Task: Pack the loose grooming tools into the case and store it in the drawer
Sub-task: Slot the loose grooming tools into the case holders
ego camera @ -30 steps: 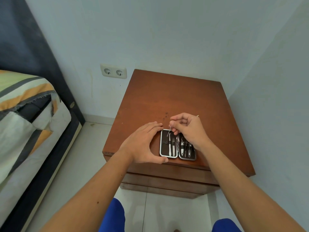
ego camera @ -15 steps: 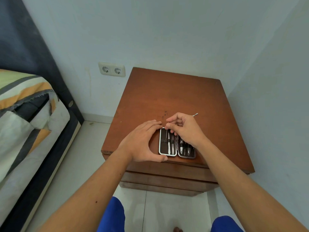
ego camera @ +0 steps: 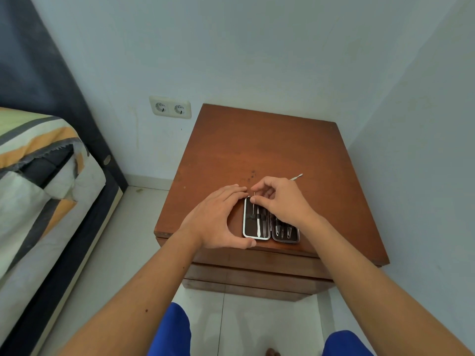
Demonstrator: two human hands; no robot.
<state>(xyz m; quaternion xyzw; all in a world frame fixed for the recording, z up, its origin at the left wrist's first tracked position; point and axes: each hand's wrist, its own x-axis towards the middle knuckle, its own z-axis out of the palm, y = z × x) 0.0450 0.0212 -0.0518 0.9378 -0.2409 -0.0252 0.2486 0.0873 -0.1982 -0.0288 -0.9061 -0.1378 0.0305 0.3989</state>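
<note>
An open black grooming case (ego camera: 248,227) with a silver rim lies near the front edge of the brown nightstand (ego camera: 257,150). Several metal tools sit under its elastic bands. My left hand (ego camera: 218,217) cups the case's left side, thumb at its front corner. My right hand (ego camera: 280,201) is over the case's top, its thumb and forefinger pinching a thin metal tool (ego camera: 254,201) that points down into the left half. Another loose metal tool (ego camera: 297,176) lies on the nightstand just behind my right hand. The closed drawer fronts (ego camera: 257,273) show below the top.
A bed with a striped cover (ego camera: 38,176) stands to the left across a strip of tiled floor (ego camera: 123,253). A double wall socket (ego camera: 170,107) is behind. A wall runs close along the nightstand's right side. My blue-clad knees (ego camera: 169,332) are below.
My right hand has lowered the thin tool from above the case into its left half. My left hand has stayed on the case's left side.
</note>
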